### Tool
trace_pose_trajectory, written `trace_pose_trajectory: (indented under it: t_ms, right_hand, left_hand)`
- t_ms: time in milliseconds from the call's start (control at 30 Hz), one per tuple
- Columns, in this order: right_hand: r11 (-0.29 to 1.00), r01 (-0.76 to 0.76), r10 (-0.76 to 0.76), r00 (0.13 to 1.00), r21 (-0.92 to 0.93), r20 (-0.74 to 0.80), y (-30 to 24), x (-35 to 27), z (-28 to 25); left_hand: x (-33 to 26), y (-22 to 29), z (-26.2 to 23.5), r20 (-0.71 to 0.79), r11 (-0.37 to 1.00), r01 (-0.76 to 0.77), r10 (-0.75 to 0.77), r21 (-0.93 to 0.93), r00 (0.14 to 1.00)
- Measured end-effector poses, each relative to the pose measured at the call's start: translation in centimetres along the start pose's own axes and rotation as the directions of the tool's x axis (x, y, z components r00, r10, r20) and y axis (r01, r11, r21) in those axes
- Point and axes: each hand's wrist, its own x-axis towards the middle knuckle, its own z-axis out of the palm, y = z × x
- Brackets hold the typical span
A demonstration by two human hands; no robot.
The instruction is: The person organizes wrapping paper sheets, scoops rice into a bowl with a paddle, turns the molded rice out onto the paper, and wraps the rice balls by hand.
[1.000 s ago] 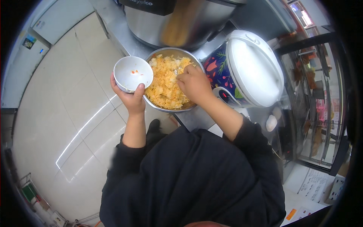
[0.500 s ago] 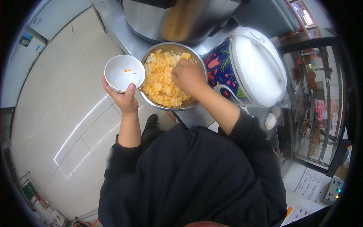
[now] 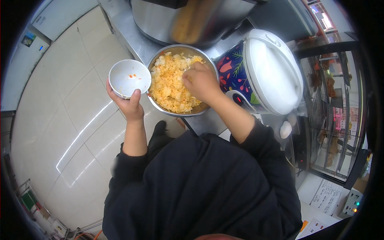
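Here the left hand (image 3: pixel 127 105) cups a white bowl (image 3: pixel 129 77) just beside the steel bowl (image 3: pixel 157 105); the right hand (image 3: pixel 203 81), fingers curled, rests in its yellow rice (image 3: pixel 171 84).

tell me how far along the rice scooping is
Done: the metal bowl on the counter holds a full mound of yellow rice. In hand: the left hand holds a small white bowl beside it, while the right hand is down in the rice. Left: the white bowl holds only a few orange bits, no rice.

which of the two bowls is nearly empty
The small white bowl held in the left hand: only a few orange flecks inside. The wide metal bowl under the right hand is full of yellow rice.
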Motion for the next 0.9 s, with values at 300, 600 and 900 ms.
trace_pose_trajectory:
  t_ms: [300, 600, 900]
  right_hand:
    - [0.980, 0.097, -0.089, 0.995, -0.175, 0.051, -0.2, 0.7, 0.2]
    - [1.000, 0.022, -0.020, 0.996, 0.022, -0.082, 0.0, -0.4, -0.4]
    - [0.989, 0.090, -0.094, 0.995, -0.119, -0.027, -0.3, 0.3, 0.6]
  left_hand:
    - [-0.2, 0.0, -0.7, -0.029, 1.000, -0.004, 0.004, 0.008, 1.000]
    - [-0.1, 0.0, -1.2, -0.030, 1.000, -0.005, 0.005, 0.009, 1.000]
    - [-0.3, 0.3, -0.9, -0.012, 1.000, -0.012, 0.012, -0.008, 1.000]
